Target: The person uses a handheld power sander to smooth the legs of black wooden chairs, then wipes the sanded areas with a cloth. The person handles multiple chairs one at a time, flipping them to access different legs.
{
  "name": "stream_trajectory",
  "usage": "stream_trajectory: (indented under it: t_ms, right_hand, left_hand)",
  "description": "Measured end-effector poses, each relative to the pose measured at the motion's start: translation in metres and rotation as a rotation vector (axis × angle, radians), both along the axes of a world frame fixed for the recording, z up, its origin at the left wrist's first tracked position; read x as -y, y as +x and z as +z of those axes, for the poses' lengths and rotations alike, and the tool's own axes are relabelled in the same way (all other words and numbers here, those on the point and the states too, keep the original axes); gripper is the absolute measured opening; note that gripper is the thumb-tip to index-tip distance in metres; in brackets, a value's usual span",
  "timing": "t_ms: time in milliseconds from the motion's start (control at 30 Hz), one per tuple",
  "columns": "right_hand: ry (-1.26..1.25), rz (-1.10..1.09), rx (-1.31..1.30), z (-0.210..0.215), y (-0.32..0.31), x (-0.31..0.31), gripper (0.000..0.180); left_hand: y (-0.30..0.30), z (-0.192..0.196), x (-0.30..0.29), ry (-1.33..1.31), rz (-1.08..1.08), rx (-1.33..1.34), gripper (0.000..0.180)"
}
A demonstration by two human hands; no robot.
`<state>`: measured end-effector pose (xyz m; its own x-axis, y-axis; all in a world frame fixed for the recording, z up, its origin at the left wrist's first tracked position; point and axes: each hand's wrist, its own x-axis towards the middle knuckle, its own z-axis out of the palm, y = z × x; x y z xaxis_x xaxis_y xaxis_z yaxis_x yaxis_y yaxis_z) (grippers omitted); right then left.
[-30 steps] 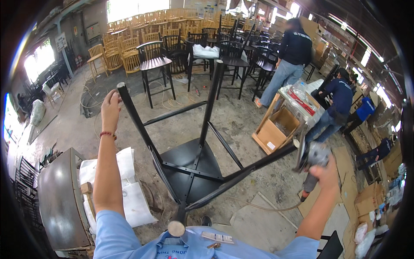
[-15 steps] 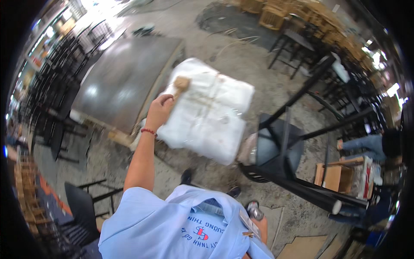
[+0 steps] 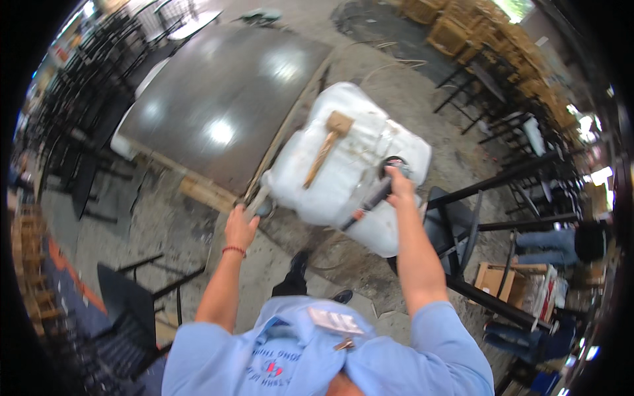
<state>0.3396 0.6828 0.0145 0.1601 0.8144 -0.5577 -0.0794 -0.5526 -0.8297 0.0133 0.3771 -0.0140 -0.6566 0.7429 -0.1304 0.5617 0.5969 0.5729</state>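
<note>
My right hand (image 3: pixel 400 187) is closed around the head end of a dark hand-held power tool, which looks like an angle grinder (image 3: pixel 378 193); it sits over a white plastic-wrapped bundle (image 3: pixel 297 168). On that bundle lies a wooden mallet (image 3: pixel 323 155), its block head toward the far side. At the near corner of the dark-topped table (image 3: pixel 198 119), my left hand (image 3: pixel 242 228) has its fingers closed at a pale, strip-like piece (image 3: pixel 258 200). A dark rounded part shows beside it; blur hides what kind of thing this is.
An upturned black chair (image 3: pixel 456 224) stands right of the bundle. Another dark chair (image 3: pixel 129 307) is at lower left. Stacked black chairs line both sides, and wooden frames (image 3: pixel 452 33) pile at far right. Other people (image 3: pixel 551 244) are at the right edge.
My left hand has let go of the mallet, which now lies on the bundle, and moved to the table corner. My right hand has come up from my side with the power tool, over the bundle.
</note>
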Motion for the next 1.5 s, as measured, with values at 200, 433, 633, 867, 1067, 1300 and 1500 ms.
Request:
stream_trajectory:
  t_ms: [200, 433, 633, 867, 1067, 1300, 1500]
  right_hand:
    - [0.609, -0.088, 0.529, -0.054, -0.069, -0.032, 0.049]
    - [0.319, 0.745, 0.297, 0.003, -0.055, 0.051, 0.046]
    - [0.865, 0.724, 0.519, 0.071, 0.038, 0.176, 0.049]
    - [1.373, 0.634, 1.137, 0.240, 0.146, 0.244, 0.044]
    - [1.223, 0.395, 1.617, 0.370, 0.280, 0.311, 0.040]
    - [1.043, -0.060, 0.312, 0.408, 0.391, 0.342, 0.035]
    - [0.813, 0.137, 0.473, 0.380, 0.372, 0.310, 0.029]
  left_hand:
    - [0.013, -0.011, -0.026, 0.019, -0.050, 0.102, 0.056]
    - [0.005, -0.007, -0.005, 0.094, -0.026, 0.081, 0.032]
    - [0.051, 0.037, 0.001, 0.359, -0.133, 0.679, 0.022]
    - [0.272, 0.277, -0.055, 0.362, -0.826, 0.552, 0.025]
    - [0.387, 0.373, -0.041, 0.721, -1.392, 0.699, 0.063]
    - [0.520, 0.316, -0.067, 0.703, -1.451, 0.534, 0.065]
    - [0.573, 0.271, -0.089, 0.572, -1.354, 0.876, 0.038]
